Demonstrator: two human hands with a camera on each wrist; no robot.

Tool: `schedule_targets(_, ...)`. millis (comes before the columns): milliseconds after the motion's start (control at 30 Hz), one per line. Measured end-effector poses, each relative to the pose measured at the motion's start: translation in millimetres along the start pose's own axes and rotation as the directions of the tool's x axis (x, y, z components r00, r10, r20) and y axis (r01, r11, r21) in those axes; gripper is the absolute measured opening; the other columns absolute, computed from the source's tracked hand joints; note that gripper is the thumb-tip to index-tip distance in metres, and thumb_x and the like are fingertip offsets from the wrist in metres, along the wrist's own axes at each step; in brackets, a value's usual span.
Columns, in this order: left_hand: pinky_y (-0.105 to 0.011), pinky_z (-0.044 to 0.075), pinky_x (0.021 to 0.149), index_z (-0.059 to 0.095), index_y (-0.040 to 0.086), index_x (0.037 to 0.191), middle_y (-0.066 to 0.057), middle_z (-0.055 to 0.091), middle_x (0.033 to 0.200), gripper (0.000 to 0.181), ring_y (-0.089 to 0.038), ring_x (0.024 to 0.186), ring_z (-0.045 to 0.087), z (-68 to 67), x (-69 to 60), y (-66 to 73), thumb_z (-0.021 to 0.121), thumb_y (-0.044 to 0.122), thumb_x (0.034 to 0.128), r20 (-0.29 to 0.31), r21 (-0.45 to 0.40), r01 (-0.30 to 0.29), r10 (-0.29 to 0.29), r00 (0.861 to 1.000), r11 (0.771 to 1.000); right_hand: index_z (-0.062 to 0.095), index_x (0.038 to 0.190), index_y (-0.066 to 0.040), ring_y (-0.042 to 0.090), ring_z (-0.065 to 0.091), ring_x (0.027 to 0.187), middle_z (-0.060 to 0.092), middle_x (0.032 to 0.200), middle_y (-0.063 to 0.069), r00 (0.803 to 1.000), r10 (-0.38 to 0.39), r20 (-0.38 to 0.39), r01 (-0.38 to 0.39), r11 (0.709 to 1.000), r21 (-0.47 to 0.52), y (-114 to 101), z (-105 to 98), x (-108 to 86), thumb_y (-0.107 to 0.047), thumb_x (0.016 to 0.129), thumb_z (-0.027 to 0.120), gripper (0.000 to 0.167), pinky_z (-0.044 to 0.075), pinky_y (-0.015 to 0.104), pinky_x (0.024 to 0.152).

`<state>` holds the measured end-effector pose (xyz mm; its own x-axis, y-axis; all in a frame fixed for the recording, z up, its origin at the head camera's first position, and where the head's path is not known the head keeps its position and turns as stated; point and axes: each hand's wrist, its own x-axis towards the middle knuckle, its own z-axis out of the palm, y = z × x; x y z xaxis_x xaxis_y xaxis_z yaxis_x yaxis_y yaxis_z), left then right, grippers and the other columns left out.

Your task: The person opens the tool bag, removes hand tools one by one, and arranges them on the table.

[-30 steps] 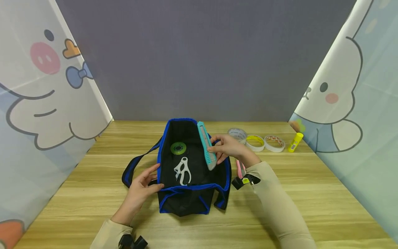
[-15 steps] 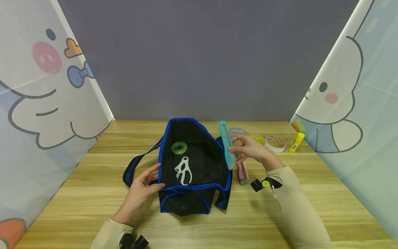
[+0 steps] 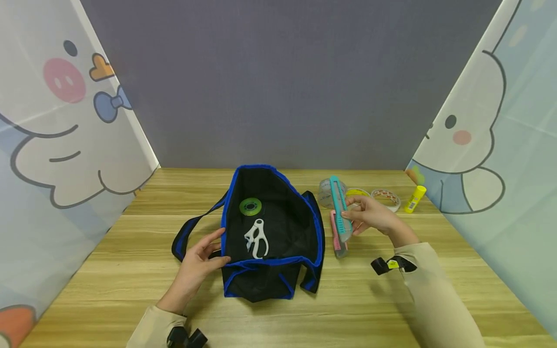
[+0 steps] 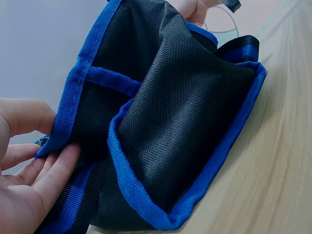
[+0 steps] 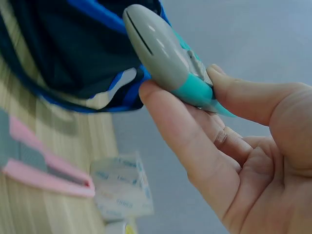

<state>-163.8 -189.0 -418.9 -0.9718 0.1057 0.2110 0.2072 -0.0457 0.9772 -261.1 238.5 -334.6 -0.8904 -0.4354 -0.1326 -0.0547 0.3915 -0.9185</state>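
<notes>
A teal and grey utility knife is pinched between thumb and fingers of my right hand, held upright over the table to the right of the bag. In the right wrist view the knife's grey rounded end points away from the palm. My left hand grips the blue-trimmed left edge of the black bag; the left wrist view shows thumb and fingers either side of that blue trim. Inside the open bag lie a green disc-shaped roll and a white scissor-like tool.
A pink and grey utility knife lies right of the bag, partly behind the teal one. Behind stand a clear tape roll, a yellow-cored roll, another tape roll and a yellow glue stick. A strap loops out left.
My right hand has carried the teal utility knife from above the bag's opening rightward, past its right edge, to over the pink knife. The left hand has stayed at the bag's edge.
</notes>
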Motion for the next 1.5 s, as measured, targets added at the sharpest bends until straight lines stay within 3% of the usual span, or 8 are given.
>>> schedule_targets(333,-0.026,0.057,0.079,0.041,-0.011,0.145,-0.027,0.051,0.129,0.071,-0.011,0.104,0.062,0.0,0.5,-2.1,0.067,-0.017,0.0799,0.012,-0.008,0.004,-0.004,1.000,1.000,0.027,0.140,0.021,0.018,0.063,0.059,0.061,0.072,0.012,0.998,0.062,-0.028,-0.062,0.998,-0.021,26,-11,-10.6,-0.008,0.100,0.058,0.058,0.059,0.048,0.066)
schedule_targets(1000,-0.025,0.056,0.079,0.039,-0.011,0.146,-0.031,0.052,0.127,0.071,-0.010,0.103,0.063,-1.4,1.9,-1.7,0.066,-0.017,0.0812,0.014,-0.008,0.012,-0.012,1.000,1.000,0.030,0.132,0.020,0.015,0.063,0.059,0.061,0.071,0.009,0.987,0.163,0.009,-0.163,0.985,0.059,65,-19,-11.7,-0.007,0.100,0.055,0.048,0.059,0.033,0.058)
schedule_targets(1500,-0.026,0.057,0.078,0.039,-0.011,0.146,-0.031,0.054,0.125,0.071,-0.011,0.103,0.063,-1.4,2.0,-2.2,0.066,-0.017,0.0807,0.008,-0.007,0.023,-0.023,1.000,1.000,0.038,0.128,0.020,0.014,0.064,0.059,0.062,0.076,0.011,0.963,0.264,0.052,-0.267,0.963,0.040,81,-15,1.4,-0.010,0.101,0.054,0.043,0.059,0.032,0.059)
